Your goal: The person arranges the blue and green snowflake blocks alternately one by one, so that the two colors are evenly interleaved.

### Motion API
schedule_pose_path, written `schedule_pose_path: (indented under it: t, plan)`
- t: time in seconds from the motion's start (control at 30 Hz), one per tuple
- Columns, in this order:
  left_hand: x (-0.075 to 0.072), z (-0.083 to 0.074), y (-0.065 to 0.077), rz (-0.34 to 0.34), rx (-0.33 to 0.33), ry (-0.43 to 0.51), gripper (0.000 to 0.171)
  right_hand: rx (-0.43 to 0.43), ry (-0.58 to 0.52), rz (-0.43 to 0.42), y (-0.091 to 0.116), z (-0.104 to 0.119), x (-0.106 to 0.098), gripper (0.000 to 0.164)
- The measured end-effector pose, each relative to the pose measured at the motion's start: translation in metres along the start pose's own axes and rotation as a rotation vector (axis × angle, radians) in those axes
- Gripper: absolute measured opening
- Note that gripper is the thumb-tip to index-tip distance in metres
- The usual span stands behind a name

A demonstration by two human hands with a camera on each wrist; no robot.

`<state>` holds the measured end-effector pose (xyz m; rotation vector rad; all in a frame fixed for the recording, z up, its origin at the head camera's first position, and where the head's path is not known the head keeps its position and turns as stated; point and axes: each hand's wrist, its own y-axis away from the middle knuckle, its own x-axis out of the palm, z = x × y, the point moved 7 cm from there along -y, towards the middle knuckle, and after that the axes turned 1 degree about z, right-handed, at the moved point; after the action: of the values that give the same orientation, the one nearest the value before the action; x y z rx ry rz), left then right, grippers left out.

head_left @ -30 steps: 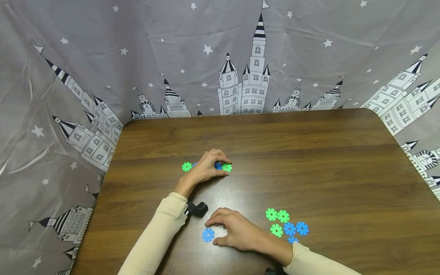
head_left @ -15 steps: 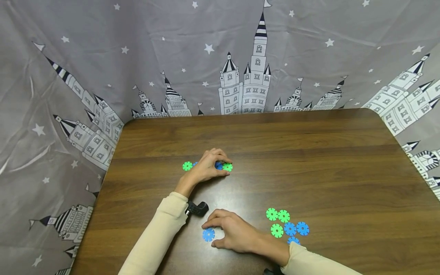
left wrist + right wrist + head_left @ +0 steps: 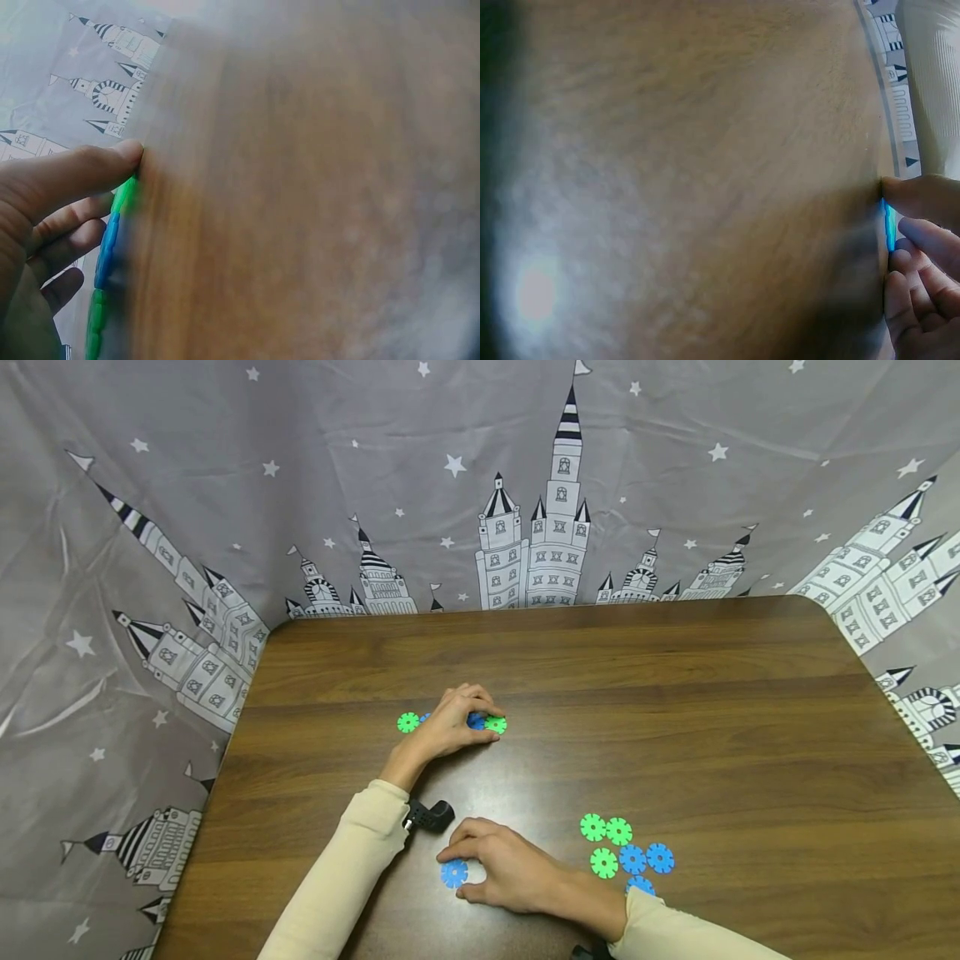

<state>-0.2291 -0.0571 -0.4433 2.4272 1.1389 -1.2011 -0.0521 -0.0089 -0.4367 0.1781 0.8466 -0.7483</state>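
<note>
R hand [image 3: 516, 870] moved slightly L, now pinching lt-blue disc [image 3: 453, 874].

The table [image 3: 712, 735] is bordered behind and on both sides by a fabric backdrop [image 3: 675, 410]. Left of centre, a row of discs [image 3: 408, 722] is partly covered by the left hand [image 3: 450, 723]. Nearer the front, a single disc [image 3: 453, 873] is framed between the right hand's [image 3: 513, 864] thumb and fingers. Farther right, six clustered discs [image 3: 627, 855] are set just behind the right forearm.
</note>
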Motion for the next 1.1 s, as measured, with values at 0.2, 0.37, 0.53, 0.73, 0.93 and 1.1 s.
schedule_pose_path:
  t: [0.2,0.37,0.53,0.73,0.93,1.1]
  plan:
    - [0.0,0.0,0.0,-0.003,0.003,0.0,0.031,0.012,0.013,0.019,-0.001,-0.001,0.001,0.035]
    - [0.001,0.001,0.0,-0.003,0.003,-0.005,0.031,0.039,0.025,0.039,-0.003,-0.001,0.002,0.034]
    - [0.0,0.0,0.001,-0.001,0.003,-0.005,0.031,0.037,0.033,0.04,-0.003,0.0,0.002,0.032]
    - [-0.001,-0.001,0.0,-0.007,0.011,-0.01,0.031,-0.081,0.123,-0.001,-0.002,0.008,0.001,0.029]
    - [0.0,0.0,0.0,-0.01,0.017,-0.013,0.03,-0.149,0.125,-0.025,-0.001,0.011,0.0,0.028]
    - [0.0,0.0,0.0,-0.007,0.006,-0.008,0.031,-0.151,0.121,-0.028,0.0,0.009,0.0,0.03]
